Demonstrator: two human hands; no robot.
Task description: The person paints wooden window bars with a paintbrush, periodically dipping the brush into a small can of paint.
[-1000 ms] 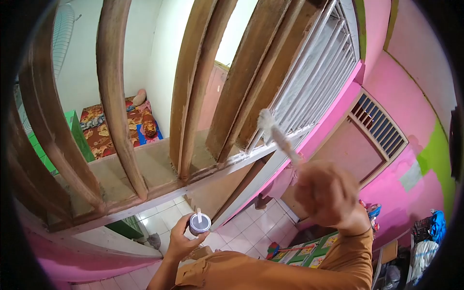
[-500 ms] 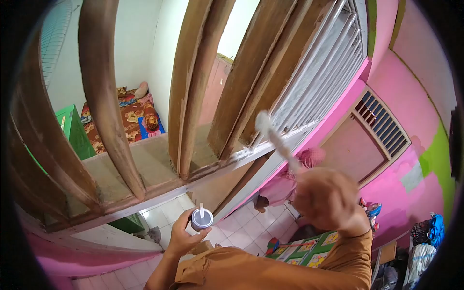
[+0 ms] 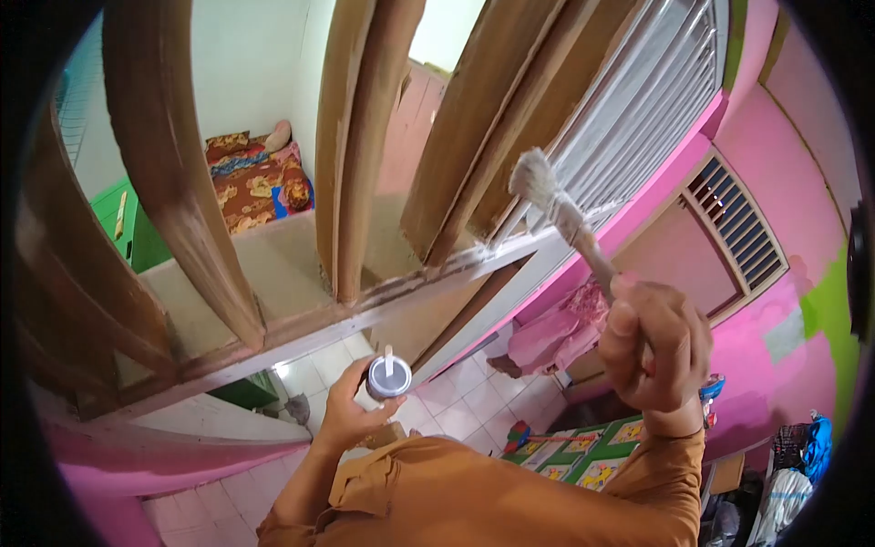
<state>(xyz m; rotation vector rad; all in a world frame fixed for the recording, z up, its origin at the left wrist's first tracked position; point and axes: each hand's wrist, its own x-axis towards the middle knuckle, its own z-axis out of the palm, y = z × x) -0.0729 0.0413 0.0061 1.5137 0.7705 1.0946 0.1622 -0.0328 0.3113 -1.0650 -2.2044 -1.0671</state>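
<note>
My right hand (image 3: 654,342) is closed round the handle of a paintbrush (image 3: 572,221). The brush tilts up to the left, its bristles coated whitish, in front of the slats and apart from my left hand. Low in the middle, my left hand (image 3: 351,410) wraps round a small paint can (image 3: 389,376). Grey paint shows inside the can, and a pale stick stands in it. Above both hands rise brown wooden slats (image 3: 342,155), set on a ledge whose front edge (image 3: 310,324) is partly whitish. Slats farther right (image 3: 629,118) look grey-white.
Behind the slats lies a patterned mattress (image 3: 251,191) beside a green cabinet (image 3: 137,228). A pink cloth (image 3: 556,337) hangs near a pink door (image 3: 684,246). Below my right arm is a green panel with pictures (image 3: 583,456). Bags and clothes (image 3: 793,474) sit at the far right.
My right hand has moved right and slightly up, and the brush appears sharper, farther right. The can in my left hand has shifted slightly up and right. The whole view has moved a little.
</note>
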